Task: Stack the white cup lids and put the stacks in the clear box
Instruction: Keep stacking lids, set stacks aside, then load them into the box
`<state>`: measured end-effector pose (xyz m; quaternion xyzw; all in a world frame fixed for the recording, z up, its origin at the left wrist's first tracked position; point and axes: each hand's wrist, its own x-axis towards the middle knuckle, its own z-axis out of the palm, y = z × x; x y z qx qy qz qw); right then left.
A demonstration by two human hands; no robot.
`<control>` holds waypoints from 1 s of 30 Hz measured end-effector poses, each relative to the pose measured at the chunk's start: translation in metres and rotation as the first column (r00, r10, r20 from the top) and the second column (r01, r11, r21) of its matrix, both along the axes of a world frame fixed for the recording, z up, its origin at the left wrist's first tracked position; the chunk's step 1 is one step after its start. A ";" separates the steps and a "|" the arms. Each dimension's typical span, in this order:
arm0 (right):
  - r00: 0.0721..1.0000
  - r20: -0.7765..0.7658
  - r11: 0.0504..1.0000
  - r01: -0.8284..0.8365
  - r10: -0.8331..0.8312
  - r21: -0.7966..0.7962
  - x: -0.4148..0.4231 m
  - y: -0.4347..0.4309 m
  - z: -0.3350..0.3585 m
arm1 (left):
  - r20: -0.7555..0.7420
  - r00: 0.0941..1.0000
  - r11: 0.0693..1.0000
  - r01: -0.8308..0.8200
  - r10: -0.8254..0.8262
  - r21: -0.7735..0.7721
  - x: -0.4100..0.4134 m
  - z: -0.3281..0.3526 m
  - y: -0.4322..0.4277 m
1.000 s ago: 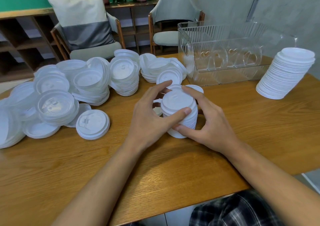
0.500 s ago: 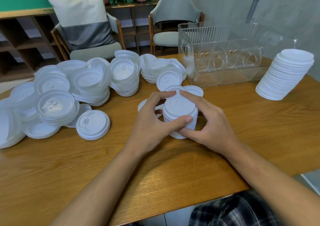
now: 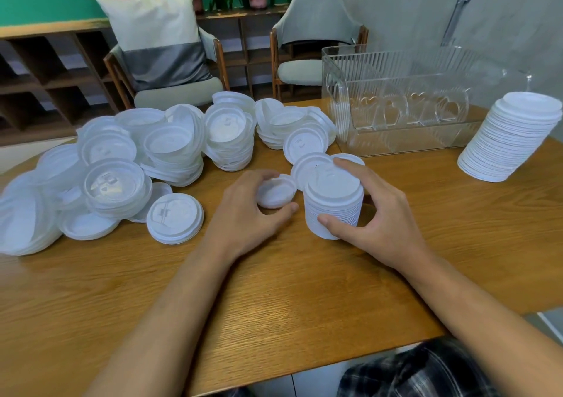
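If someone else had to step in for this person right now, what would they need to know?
The left hand holds a single lid beside the short stack, which the right hand grips on the table.
A tall stack stands at the right, outside the clear box.
The box looks empty: nothing packed yet.
Left to do: stack the loose lids heaped on the left, then move every stack into the box.

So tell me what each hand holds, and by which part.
Left hand pinches one white round plastic lid by its rim; right hand grips the short stack of white lids around its side.
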<state>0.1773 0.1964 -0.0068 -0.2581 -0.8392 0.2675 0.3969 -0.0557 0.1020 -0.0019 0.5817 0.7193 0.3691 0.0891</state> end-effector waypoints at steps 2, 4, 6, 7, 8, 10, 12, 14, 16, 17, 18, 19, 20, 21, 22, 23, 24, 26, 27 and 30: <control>1.000 0.003 1.000 0.000 0.000 -0.007 0.000 0.000 0.000 | -0.053 0.998 1.000 0.018 -0.019 -0.009 -0.001 -0.003 0.001; 1.000 0.004 1.000 -0.002 0.002 -0.021 0.001 0.000 -0.001 | -0.095 0.995 0.999 0.020 -0.016 0.038 0.000 -0.002 0.002; 1.000 0.006 1.000 -0.001 0.001 -0.025 0.001 0.000 0.000 | -0.094 0.996 0.995 0.006 0.004 0.105 0.000 0.000 0.002; 1.000 0.007 1.000 0.001 -0.001 -0.024 0.001 0.000 0.000 | -0.071 0.997 0.991 0.001 0.008 0.133 0.001 0.001 0.002; 1.000 0.008 1.000 0.002 -0.002 -0.025 0.001 0.000 0.000 | -0.026 1.000 0.988 -0.001 0.005 0.154 0.002 0.003 0.001; 1.000 0.005 0.999 -0.005 0.005 -0.034 0.000 -0.001 0.001 | 0.110 0.994 0.983 -0.003 -0.017 0.182 0.006 0.008 -0.001; 1.000 0.001 0.999 -0.012 0.012 -0.038 0.000 -0.001 0.002 | 0.245 0.969 0.974 -0.020 -0.037 0.225 0.010 0.014 -0.003; 1.000 -0.004 0.999 -0.017 0.017 -0.040 0.000 -0.001 0.002 | 0.373 0.926 0.960 -0.054 -0.054 0.273 0.013 0.018 -0.003; 1.000 -0.015 0.999 -0.019 0.018 -0.034 0.000 -0.002 0.003 | 0.493 0.867 0.954 -0.082 -0.075 0.289 0.014 0.022 -0.004; 1.000 -0.020 0.999 -0.019 0.019 -0.030 0.000 -0.002 0.002 | 0.554 0.827 0.952 -0.086 -0.096 0.293 0.015 0.024 -0.004; 1.000 -0.023 0.999 -0.020 0.020 -0.028 0.000 -0.002 0.002 | 0.615 0.780 0.952 -0.087 -0.118 0.293 0.016 0.027 -0.004; 0.999 -0.026 0.999 -0.023 0.022 -0.030 -0.001 -0.002 0.002 | 0.664 0.736 0.953 -0.086 -0.135 0.289 0.017 0.030 -0.004; 0.999 -0.026 0.999 -0.027 0.026 -0.037 -0.001 -0.002 0.002 | 0.697 0.703 0.957 -0.079 -0.145 0.279 0.018 0.032 -0.004; 0.999 -0.022 0.999 -0.033 0.032 -0.042 -0.001 -0.002 0.002 | 0.714 0.683 0.961 -0.064 -0.153 0.267 0.019 0.033 -0.003; 0.999 -0.016 0.998 -0.038 0.037 -0.045 -0.001 -0.002 0.003 | 0.719 0.676 0.966 -0.042 -0.161 0.256 0.020 0.032 -0.003; 0.999 -0.009 0.998 -0.041 0.041 -0.050 -0.001 -0.003 0.003 | 0.707 0.687 0.969 -0.018 -0.167 0.246 0.021 0.031 -0.002; 0.999 -0.005 0.997 -0.045 0.045 -0.060 -0.001 -0.004 0.004 | 0.680 0.714 0.972 0.004 -0.168 0.236 0.022 0.030 -0.002; 0.998 -0.003 0.996 -0.058 0.058 -0.074 -0.001 -0.007 0.005 | 0.599 0.785 0.977 0.041 -0.162 0.210 0.027 0.027 -0.001; 0.998 -0.005 0.995 -0.066 0.066 -0.071 -0.002 -0.008 0.006 | 0.560 0.812 0.978 0.058 -0.164 0.202 0.031 0.026 0.000; 0.996 -0.018 0.995 -0.092 0.091 -0.029 -0.002 -0.009 0.006 | 0.430 0.887 0.974 0.082 -0.168 0.210 0.043 0.021 0.003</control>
